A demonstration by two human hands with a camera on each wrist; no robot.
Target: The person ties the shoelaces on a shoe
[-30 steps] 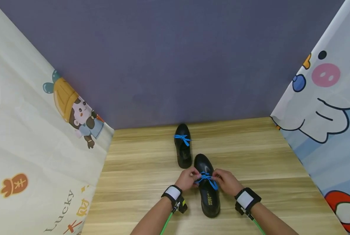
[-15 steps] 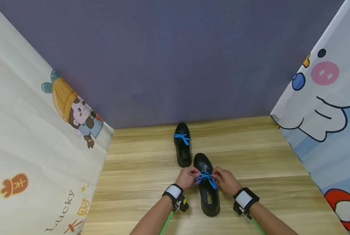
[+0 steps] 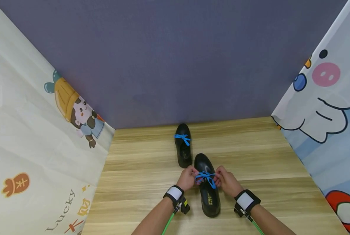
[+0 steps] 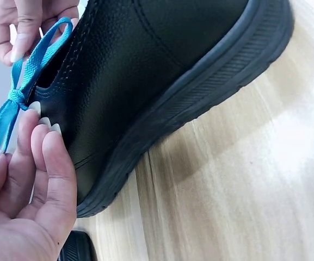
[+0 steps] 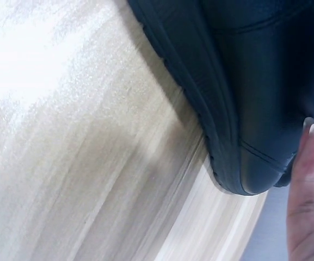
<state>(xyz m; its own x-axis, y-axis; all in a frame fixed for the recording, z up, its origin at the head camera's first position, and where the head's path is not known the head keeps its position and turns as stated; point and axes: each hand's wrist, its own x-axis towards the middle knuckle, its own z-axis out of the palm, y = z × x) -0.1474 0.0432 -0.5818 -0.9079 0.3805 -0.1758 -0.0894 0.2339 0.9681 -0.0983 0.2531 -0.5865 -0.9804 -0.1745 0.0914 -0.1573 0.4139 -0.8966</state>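
Between my two hands stands a black leather shoe (image 3: 209, 203), its blue shoelace (image 3: 205, 175) tied in a bow across the front of the opening. My left hand (image 3: 187, 178) pinches the bow's left side between thumb and forefinger; its other fingertips (image 4: 54, 130) lie along the shoe's upper in the left wrist view. From the other side my right hand (image 3: 228, 182) pinches the lace on the right. A blue knot (image 4: 17, 97) shows between the hands. In the right wrist view only part of the right hand (image 5: 309, 201) shows, beside the shoe (image 5: 254, 109), with the lace mostly out of frame.
A second black shoe (image 3: 183, 153), laced in blue and tied, stands just ahead and left, its toe near the grey-purple wall (image 3: 177, 65). Pale wood-look flooring (image 3: 139, 192) lies under both. Printed white sheets flank the floor at left (image 3: 30, 130) and right (image 3: 333, 124).
My right hand has shifted slightly outward, drawing the lace out to the right. The left loop spreads wider beside my left fingers. Both shoes stay in place.
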